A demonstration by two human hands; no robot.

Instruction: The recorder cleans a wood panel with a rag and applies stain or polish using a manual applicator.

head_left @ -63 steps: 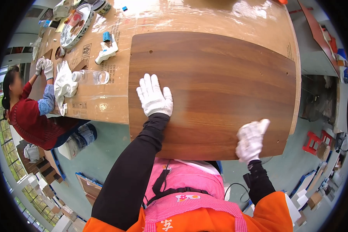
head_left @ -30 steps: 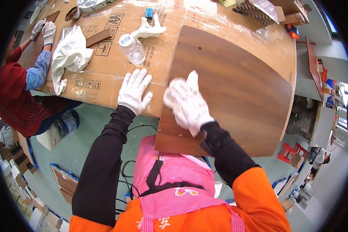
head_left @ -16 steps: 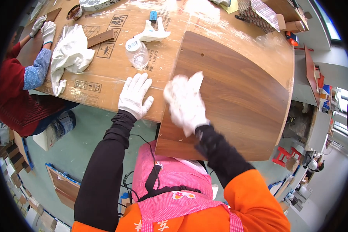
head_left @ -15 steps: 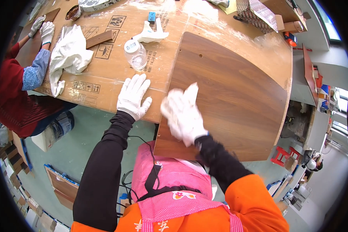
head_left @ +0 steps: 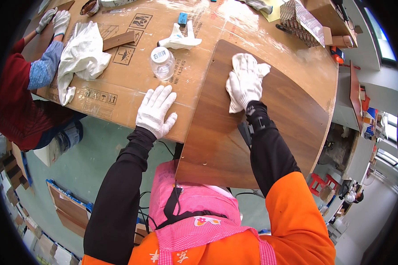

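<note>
A brown wood-grain panel (head_left: 278, 132) with one curved edge lies on the cardboard-covered table in front of me. My right hand (head_left: 246, 79), in a white knit glove, presses a folded white cloth (head_left: 233, 102) against the upper part of the panel. The cloth is mostly hidden under that palm. My left hand (head_left: 156, 111), gloved too, rests flat with fingers spread on the cardboard (head_left: 132, 95), just left of the panel's edge. Beyond its fingertips stands a clear jar (head_left: 162, 67) with a white lid.
A white glove-like cloth (head_left: 181, 40) and a small blue block (head_left: 182, 18) lie past the jar. Farther left are a wooden strip (head_left: 119, 40) and a crumpled white cloth (head_left: 83, 53). A co-worker's gloved hands (head_left: 54, 21) rest at far left. A patterned box (head_left: 300, 24) sits far right.
My right hand has swept with the cloth from the panel's near left area up and away, toward its far part. My left hand stays planted on the cardboard.
</note>
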